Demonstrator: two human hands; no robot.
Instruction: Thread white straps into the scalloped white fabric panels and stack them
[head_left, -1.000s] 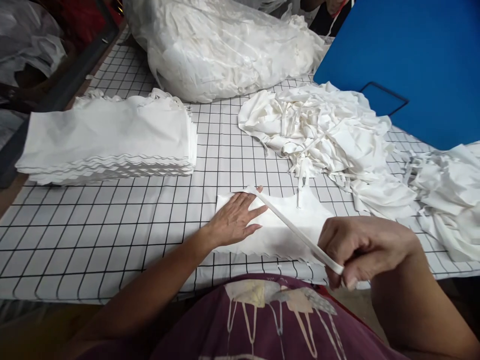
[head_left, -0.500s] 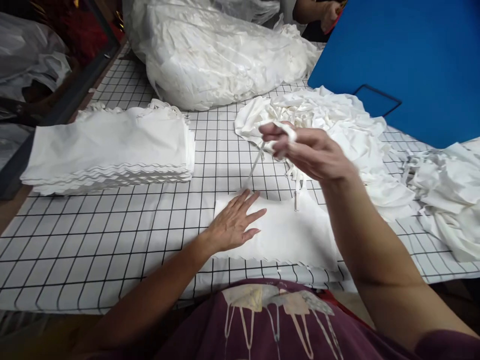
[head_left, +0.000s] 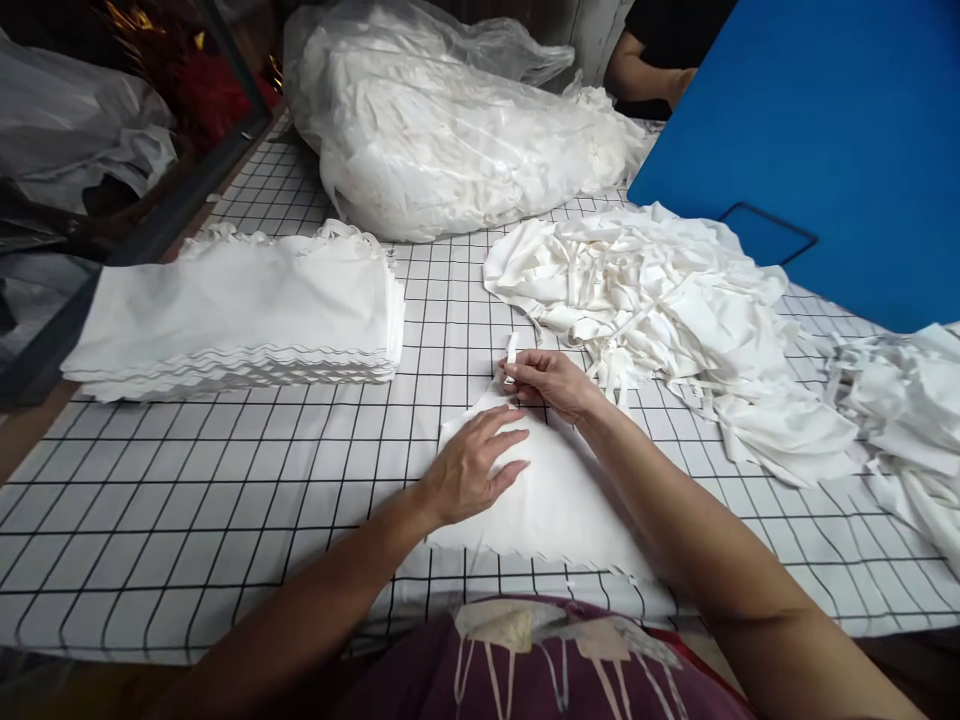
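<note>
Head camera: The right hand (head_left: pixel 553 384) holds a white strap (head_left: pixel 512 348) in a tight pinch at 12 o'clock on a white garment (head_left: pixel 555 500), which lies toward the frame's 5 o'clock; the left hand (head_left: pixel 469 468), half-spread and gripping nothing, covers the garment's 10 o'clock side.

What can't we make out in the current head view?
All in the head view:
- White strap: lower part hidden by the right hand, whose fingers pinch it.
- White garment: right side covered by the right forearm.
- Far-right cloth heap: cut off by the right edge.
- Co-worker's hand: mostly hidden behind the blue panel.
</note>
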